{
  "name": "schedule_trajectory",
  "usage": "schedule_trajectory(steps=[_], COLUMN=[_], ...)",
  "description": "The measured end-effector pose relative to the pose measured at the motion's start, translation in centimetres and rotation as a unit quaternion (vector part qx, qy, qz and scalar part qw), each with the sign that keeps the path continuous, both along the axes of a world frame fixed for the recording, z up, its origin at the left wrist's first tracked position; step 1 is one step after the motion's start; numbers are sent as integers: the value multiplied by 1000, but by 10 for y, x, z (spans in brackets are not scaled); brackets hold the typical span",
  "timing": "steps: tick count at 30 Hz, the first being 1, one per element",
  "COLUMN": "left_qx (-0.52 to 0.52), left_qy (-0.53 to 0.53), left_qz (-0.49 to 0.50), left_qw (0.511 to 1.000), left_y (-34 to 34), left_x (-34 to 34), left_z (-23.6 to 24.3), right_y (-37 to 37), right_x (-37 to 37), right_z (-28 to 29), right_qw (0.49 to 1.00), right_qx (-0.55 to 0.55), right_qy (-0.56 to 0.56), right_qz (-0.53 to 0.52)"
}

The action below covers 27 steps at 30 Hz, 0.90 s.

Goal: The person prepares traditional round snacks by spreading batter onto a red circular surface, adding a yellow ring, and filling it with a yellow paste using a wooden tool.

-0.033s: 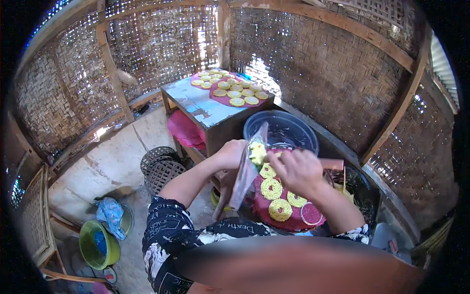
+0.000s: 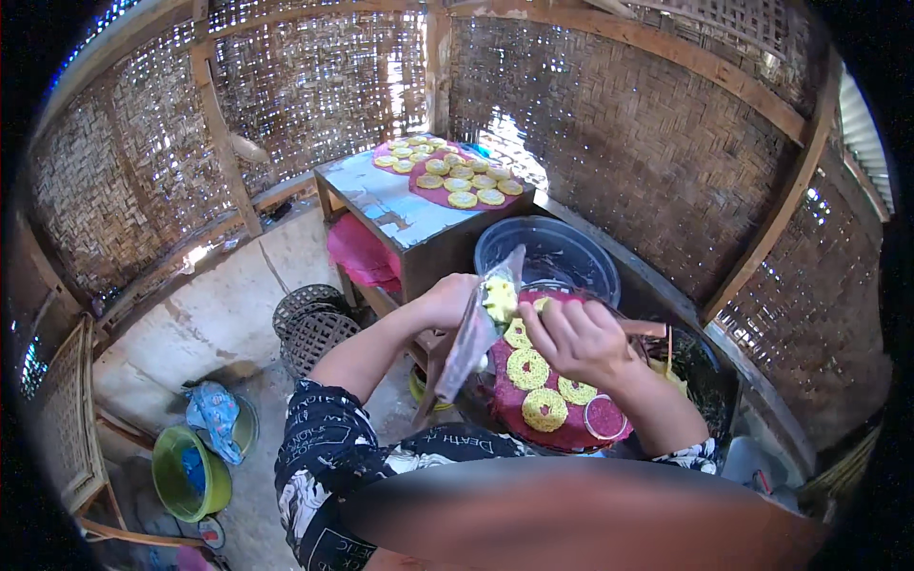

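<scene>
My left hand (image 2: 451, 301) is closed round the edge of a long, flat board (image 2: 466, 354), held tilted above the work area. On its face sits a lump of pale yellow dough (image 2: 500, 297). My right hand (image 2: 583, 339) is wrapped round a flat reddish-brown wooden stick (image 2: 645, 327), whose end sticks out to the right; its other end, by the dough, is hidden by my fingers. Below, several yellow lacy dough rings (image 2: 545, 409) lie on a dark pink sheet (image 2: 514, 385) over a round tray. A white ring mould (image 2: 606, 417) rests at the sheet's near right.
Behind the tray stands a large dark basin (image 2: 595, 249). A worn blue-white table (image 2: 367, 195) to its left bears several yellow discs (image 2: 461, 200) on pink sheets. Dark woven baskets (image 2: 319, 338) and a green tub (image 2: 186, 485) stand on the floor at left.
The board has tipped slightly, its lower end swinging a little left. My right hand and the stick have turned slightly, the stick's outer end lower. Both hands keep their holds.
</scene>
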<state>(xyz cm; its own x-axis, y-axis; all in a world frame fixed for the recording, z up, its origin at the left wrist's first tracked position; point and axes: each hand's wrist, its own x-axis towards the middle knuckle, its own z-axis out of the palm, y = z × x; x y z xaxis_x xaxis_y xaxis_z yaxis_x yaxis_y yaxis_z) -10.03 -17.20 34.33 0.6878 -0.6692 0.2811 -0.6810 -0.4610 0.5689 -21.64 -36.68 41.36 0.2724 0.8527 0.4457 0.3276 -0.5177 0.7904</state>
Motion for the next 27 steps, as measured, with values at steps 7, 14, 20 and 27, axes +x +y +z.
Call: schedule_trajectory(steps=[7,14,20,27], left_qx=[-161,-308,-252,-318], left_qy=[-8,23,1,188], left_qz=[6,-11,4,-48], left_qw=[987,951,968,928], left_y=[27,-38,-17,-27], left_x=[41,6,37,36], left_z=[-22,-1,-16,-16], right_y=[-39,2,-54,-18], right_x=[-7,23,9,15], right_z=[13,-71,-84,-62], right_qw=[951,438,586,866], right_qx=[309,749,708,485], right_qy=[21,447,360,112], right_qz=[2,217,162,52])
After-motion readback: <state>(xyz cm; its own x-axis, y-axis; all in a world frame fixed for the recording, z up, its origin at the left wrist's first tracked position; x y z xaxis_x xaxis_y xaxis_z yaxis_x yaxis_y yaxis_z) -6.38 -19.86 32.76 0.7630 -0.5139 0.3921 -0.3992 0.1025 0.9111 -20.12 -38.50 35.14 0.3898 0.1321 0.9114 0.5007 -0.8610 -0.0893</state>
